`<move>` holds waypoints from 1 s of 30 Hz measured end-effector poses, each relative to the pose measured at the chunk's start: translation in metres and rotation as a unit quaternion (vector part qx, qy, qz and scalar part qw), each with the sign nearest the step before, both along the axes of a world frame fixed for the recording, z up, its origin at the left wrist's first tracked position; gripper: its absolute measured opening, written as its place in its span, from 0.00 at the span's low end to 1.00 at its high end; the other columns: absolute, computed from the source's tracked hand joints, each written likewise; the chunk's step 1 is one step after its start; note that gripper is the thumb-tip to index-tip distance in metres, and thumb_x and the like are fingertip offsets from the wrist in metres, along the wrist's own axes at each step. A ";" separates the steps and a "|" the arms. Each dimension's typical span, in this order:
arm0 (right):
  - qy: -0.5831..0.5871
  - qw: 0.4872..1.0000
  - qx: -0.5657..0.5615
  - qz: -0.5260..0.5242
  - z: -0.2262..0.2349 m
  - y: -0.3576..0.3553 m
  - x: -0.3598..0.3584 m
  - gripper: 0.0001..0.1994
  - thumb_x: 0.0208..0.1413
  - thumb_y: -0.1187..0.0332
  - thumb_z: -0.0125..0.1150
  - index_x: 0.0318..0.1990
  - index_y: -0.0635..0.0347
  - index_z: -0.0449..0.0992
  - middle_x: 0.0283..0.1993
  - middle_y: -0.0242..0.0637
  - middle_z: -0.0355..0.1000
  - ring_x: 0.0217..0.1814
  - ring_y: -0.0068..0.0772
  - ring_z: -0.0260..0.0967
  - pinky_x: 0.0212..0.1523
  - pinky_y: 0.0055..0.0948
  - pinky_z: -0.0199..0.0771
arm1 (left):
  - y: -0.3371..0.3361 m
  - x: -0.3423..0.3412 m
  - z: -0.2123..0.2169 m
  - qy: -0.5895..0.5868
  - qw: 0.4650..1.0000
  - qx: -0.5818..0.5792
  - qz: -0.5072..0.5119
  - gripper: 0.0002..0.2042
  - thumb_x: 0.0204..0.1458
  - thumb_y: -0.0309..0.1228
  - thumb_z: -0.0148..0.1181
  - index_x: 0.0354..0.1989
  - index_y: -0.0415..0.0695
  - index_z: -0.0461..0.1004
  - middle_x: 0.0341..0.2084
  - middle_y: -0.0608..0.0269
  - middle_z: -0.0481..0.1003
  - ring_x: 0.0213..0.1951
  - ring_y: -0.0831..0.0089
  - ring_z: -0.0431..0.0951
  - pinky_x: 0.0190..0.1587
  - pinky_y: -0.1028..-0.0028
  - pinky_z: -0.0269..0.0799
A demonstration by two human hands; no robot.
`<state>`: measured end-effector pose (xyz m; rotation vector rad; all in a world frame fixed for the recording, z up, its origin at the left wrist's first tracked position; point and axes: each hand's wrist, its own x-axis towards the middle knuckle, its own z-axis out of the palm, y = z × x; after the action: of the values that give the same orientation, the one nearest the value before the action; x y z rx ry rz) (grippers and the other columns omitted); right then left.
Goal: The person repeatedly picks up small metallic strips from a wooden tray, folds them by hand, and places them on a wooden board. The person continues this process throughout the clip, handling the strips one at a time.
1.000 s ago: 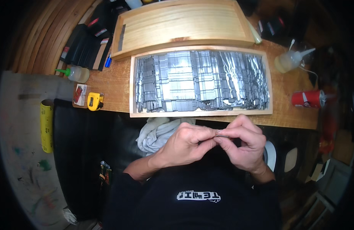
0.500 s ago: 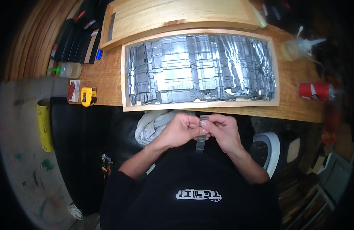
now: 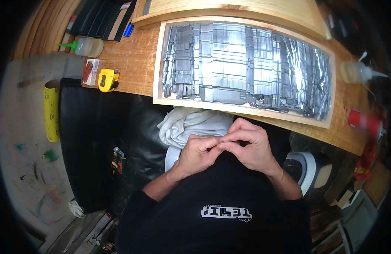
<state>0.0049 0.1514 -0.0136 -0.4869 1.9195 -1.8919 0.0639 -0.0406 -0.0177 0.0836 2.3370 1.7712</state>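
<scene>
labels first: dark shirt (image 3: pixel 174 228) has a pale block-letter print (image 3: pixel 226 213) on the chest, upside down in this view. yellow tube (image 3: pixel 51 112) at left has small dark marks, too small to tell. small white-and-red box (image 3: pixel 90 72) on the desk (image 3: pixel 132 63) carries some print, also too small. yellow tape measure (image 3: pixel 108 80) just beside it shows a dark patch. red can (image 3: pixel 364 122) at right is blurred, label can't be made out.

grip: left grip (image 3: pixel 198 153) and right grip (image 3: pixel 251 146) meet at the fingertips, both narrow, pinching a thin piece (image 3: pixel 221 142) between thumbs and index fingers. only a sliver shows, fingers cover the rest, so full shape can't be told. it's between the two grips, in front of the chest, off the desk and short of its near edge.

around: shallow wooden tray (image 3: pixel 160 63) packed with grey strips (image 3: pixel 229 59) sits on the desk beyond the hands, clear of both. second wooden tray (image 3: pixel 229 7) behind it. crumpled white cloth (image 3: pixel 191 127) lies below the desk edge, close to the left grip. green-nozzle bottle (image 3: pixel 89 47) stands off to the left, pale-nozzle bottle (image 3: pixel 356 73) to the right.
</scene>
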 end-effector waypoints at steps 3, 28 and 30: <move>0.001 1.000 0.004 0.004 0.000 0.000 -0.002 0.07 0.52 0.77 0.77 0.39 0.64 0.88 0.33 0.32 0.75 0.31 0.21 0.71 0.29 0.22 0.69 | -0.002 0.001 -0.005 -0.012 1.000 0.003 -0.001 0.03 0.57 0.21 0.68 0.38 0.35 0.84 0.24 0.54 0.82 0.23 0.71 0.81 0.26 0.74 0.71; 0.057 0.997 -0.008 -0.041 0.004 0.008 -0.001 0.08 0.50 0.77 0.80 0.38 0.62 0.87 0.34 0.35 0.78 0.34 0.26 0.75 0.33 0.24 0.74 | 0.001 -0.017 0.011 0.016 0.999 0.022 -0.033 0.08 0.56 0.19 0.67 0.44 0.34 0.85 0.29 0.47 0.83 0.28 0.62 0.86 0.30 0.72 0.76; 0.061 0.997 -0.008 -0.039 0.004 0.009 -0.001 0.08 0.50 0.77 0.80 0.38 0.62 0.87 0.34 0.35 0.78 0.34 0.26 0.75 0.33 0.24 0.75 | 0.001 -0.017 0.012 0.017 0.999 0.019 -0.035 0.09 0.56 0.19 0.67 0.45 0.34 0.85 0.30 0.46 0.84 0.29 0.62 0.86 0.31 0.72 0.77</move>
<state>0.0039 0.1602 -0.0095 -0.5519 2.0297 -1.9704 0.0469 -0.0395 -0.0059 0.1997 2.2939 1.7945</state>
